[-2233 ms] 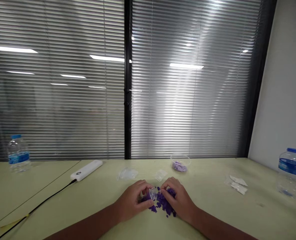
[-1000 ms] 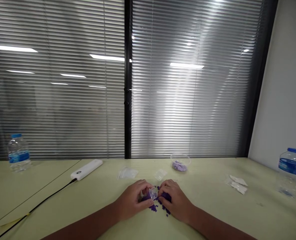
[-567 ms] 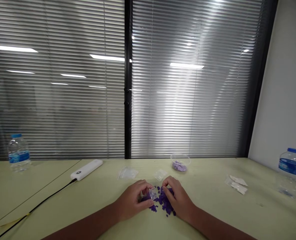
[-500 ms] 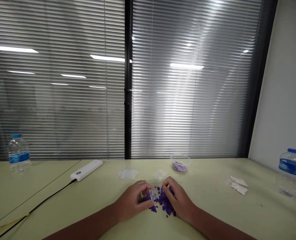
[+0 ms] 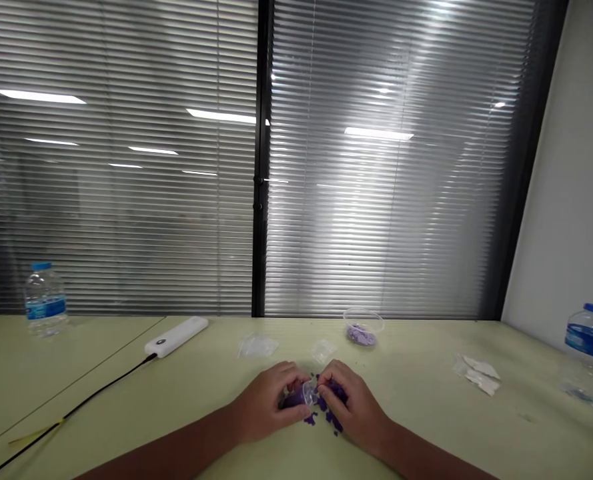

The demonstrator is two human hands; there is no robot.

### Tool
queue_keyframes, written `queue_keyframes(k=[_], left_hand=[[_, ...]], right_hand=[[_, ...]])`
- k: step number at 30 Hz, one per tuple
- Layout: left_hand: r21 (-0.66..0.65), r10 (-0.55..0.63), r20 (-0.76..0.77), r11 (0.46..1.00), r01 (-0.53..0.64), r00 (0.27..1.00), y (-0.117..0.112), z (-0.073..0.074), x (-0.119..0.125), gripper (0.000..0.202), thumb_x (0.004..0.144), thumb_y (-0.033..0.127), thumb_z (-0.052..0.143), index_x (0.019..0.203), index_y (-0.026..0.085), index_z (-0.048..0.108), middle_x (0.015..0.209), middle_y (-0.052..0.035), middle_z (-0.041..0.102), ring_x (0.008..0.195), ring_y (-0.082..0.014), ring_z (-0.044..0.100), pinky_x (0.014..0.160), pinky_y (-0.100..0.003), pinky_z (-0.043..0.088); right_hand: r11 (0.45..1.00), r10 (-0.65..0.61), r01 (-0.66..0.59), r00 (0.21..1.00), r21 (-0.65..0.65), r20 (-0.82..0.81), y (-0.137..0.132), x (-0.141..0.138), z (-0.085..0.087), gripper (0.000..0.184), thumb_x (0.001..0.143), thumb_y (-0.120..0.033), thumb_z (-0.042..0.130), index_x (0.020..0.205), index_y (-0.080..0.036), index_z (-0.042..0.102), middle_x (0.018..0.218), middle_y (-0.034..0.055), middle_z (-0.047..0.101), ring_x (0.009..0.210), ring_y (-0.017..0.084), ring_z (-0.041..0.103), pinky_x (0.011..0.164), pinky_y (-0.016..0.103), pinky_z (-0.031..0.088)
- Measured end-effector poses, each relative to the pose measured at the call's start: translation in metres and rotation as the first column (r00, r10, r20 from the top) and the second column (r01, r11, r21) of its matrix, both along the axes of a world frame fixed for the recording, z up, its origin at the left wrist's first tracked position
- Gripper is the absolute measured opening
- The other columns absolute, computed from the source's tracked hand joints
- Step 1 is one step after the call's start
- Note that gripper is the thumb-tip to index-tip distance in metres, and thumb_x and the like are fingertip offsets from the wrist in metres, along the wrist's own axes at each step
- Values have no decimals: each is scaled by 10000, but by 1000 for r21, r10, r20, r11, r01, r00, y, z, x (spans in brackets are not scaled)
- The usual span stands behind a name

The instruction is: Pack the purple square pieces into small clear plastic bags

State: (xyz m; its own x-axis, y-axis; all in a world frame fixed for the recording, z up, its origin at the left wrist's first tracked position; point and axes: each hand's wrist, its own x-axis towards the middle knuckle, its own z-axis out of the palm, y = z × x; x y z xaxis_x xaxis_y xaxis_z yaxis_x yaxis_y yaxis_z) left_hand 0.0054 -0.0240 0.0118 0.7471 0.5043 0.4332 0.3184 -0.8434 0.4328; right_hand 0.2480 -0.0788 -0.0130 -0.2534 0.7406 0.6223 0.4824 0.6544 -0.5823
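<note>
A heap of small dark purple pieces [image 5: 325, 414] lies on the pale green table [image 5: 426, 427] between my hands. My left hand [image 5: 269, 400] is curled around a small clear plastic cup [image 5: 306, 393] tipped on its side, mouth toward the heap. My right hand [image 5: 355, 404] lies cupped over the pieces, fingers bent and pressed against them at the cup's mouth. Most of the heap is hidden under my right hand.
A clear bowl with pale purple pieces [image 5: 363, 327] stands behind the hands. Two small clear bags [image 5: 257, 345] lie nearby, white packets [image 5: 477, 373] at right. A white power bank [image 5: 177, 337] with black cable sits left. Water bottles stand far left [image 5: 45, 301] and far right [image 5: 590, 353].
My right hand has closed in toward the cup, covering more of the purple pieces. The left hand has kept its hold on the cup. The camera tilted slightly.
</note>
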Motion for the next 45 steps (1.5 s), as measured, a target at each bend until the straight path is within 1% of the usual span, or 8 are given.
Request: queue_keyframes(k=[6, 9, 16, 23, 32, 37, 41, 45], left_hand=[[-18, 1, -9, 1000, -1, 1000, -1, 1, 0, 319, 942, 495, 738, 1142, 251, 687, 952, -23, 640, 897, -228, 601, 793, -300, 463], [-25, -1, -4, 1000, 1, 1000, -2, 2, 0, 316, 945, 487, 737, 1161, 261, 686, 959, -19, 643, 907, -226, 604, 804, -298, 468], [-20, -8, -1, 1000, 8, 1000, -1, 2, 0, 343, 953, 528, 717, 1169, 263, 689, 954, -23, 647, 895, -226, 601, 797, -298, 470], [-51, 0, 0, 999, 0, 1000, -3, 4, 0, 354, 952, 540, 716, 1171, 264, 693, 956, -25, 645, 888, -225, 602, 788, -298, 474], [-33, -1, -2, 999, 1, 1000, -2, 2, 0, 326, 936, 483, 747, 1166, 260, 687, 956, -22, 642, 896, -223, 602, 799, -297, 467], [-32, -8, -2, 999, 8, 1000, -2, 3, 0, 322, 938, 481, 743, 1159, 255, 684, 955, -26, 643, 889, -224, 597, 794, -299, 462], [-27, -7, -1, 1000, 7, 1000, -1, 2, 0, 290, 929, 439, 759, 1142, 257, 683, 946, -19, 637, 883, -218, 592, 788, -295, 455], [-19, -13, 1, 1000, 13, 1000, 0, 0, 0, 303, 927, 434, 766, 1157, 256, 680, 956, -23, 641, 898, -221, 596, 792, -294, 453]], right_hand=[[999, -2, 2, 1000, -33, 0, -1, 1, -1, 152, 1039, -302, 541, 917, -223, 585, 861, 1, 597, 793, 171, 561, 724, 284, 438], [999, 7, -8, 1000, -47, -20, -1, 3, -1, 176, 1039, -308, 518, 892, -222, 564, 825, -9, 564, 758, 166, 531, 704, 280, 426], [998, 6, -8, 999, -65, -33, 1, 4, -1, 217, 1045, -323, 510, 859, -220, 552, 828, -4, 562, 780, 174, 538, 722, 289, 427], [996, 3, -8, 999, -93, -50, 0, 4, 1, 279, 1088, -390, 469, 873, -228, 542, 838, -6, 558, 789, 174, 551, 733, 292, 438], [998, -25, 25, 1000, -64, 14, 4, 7, -5, 261, 1044, -314, 436, 805, -227, 494, 795, 1, 548, 782, 191, 532, 749, 312, 430], [996, -17, 18, 1000, -82, 15, 2, 5, -2, 269, 1040, -326, 459, 792, -224, 490, 786, -3, 546, 779, 186, 536, 740, 305, 413], [995, 4, -3, 1000, -102, 5, 1, 3, 0, 293, 1051, -352, 474, 788, -224, 486, 764, -17, 519, 737, 169, 510, 702, 286, 395], [994, -13, 16, 1000, -109, 24, 2, 2, -1, 289, 1050, -365, 512, 800, -221, 503, 779, -18, 538, 748, 165, 516, 708, 282, 389]])
